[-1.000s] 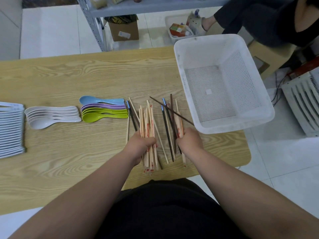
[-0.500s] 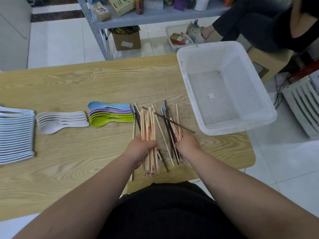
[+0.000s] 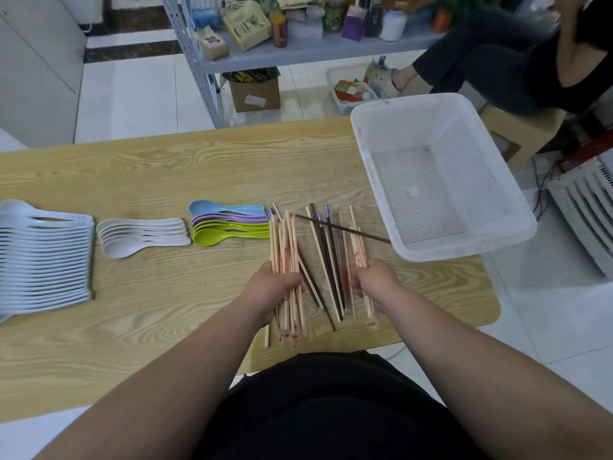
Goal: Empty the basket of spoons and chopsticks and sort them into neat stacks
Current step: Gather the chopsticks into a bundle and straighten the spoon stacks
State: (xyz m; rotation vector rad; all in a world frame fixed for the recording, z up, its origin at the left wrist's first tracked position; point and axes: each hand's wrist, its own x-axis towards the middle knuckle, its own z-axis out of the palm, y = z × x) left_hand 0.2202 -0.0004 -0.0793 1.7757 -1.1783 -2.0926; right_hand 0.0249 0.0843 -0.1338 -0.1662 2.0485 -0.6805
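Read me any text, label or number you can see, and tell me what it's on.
Nothing here is legible.
Red print on the wrapped chopsticks: too small to read.
White label on the cardboard box: blurred, unreadable.
Printing on the shelf packages: blurred, unreadable.

wooden table (image 3: 166, 167), white tiled floor (image 3: 132, 94) (grey shelf (image 3: 298, 53) behind).

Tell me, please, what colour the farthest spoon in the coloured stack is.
The farthest spoon is light blue; the head view shows it best.
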